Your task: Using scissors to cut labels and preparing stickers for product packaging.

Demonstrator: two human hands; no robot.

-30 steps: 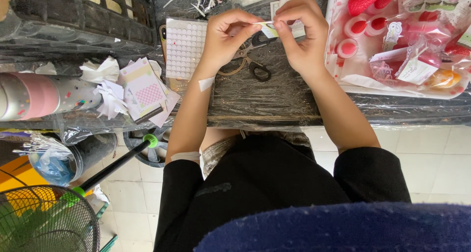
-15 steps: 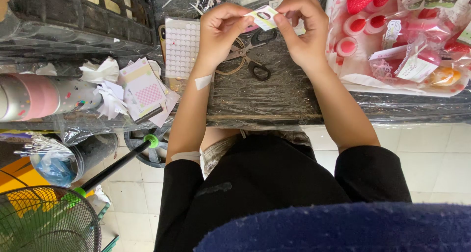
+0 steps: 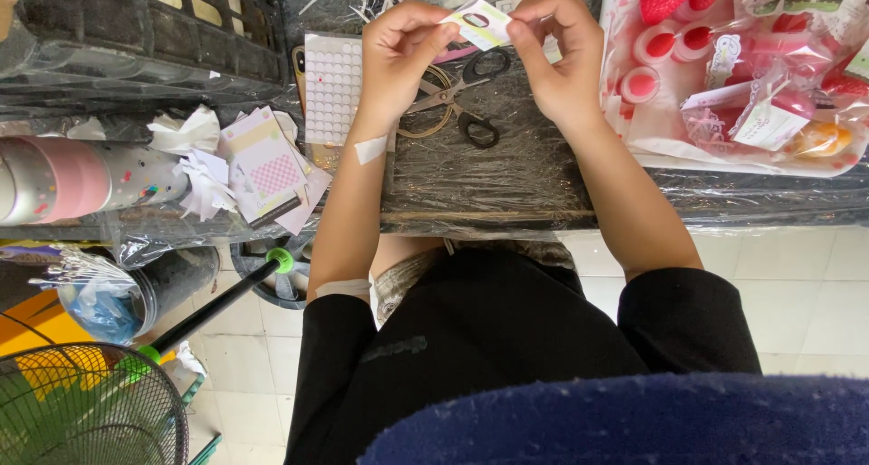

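Starting at the far left, I am seeing a pink and silver roll (image 3: 68,180) lying on its side on the plastic-wrapped bench (image 3: 507,171), with crumpled white paper scraps (image 3: 195,153) touching its end. Just right of those, a stack of small patterned cards (image 3: 267,171) is resting near the bench edge, and above them a white sheet of round stickers (image 3: 333,89) is lying flat beside a black crate (image 3: 145,26).

My left hand (image 3: 398,53) is closing thumb and fingers on the left edge of a small paper tag (image 3: 480,23), and a strip of white tape is sticking to that wrist. The tag is being held up between both hands, above the bench and tilted, not touching the surface. Directly below it, black-handled scissors (image 3: 462,94) are lying on the bench, apart from both hands.

My right hand (image 3: 557,53) is pinching the right edge of the same tag, fingers curled tight. Further right, a clear tray of red and pink strawberry-shaped items (image 3: 724,57) is sitting well apart from the hand.
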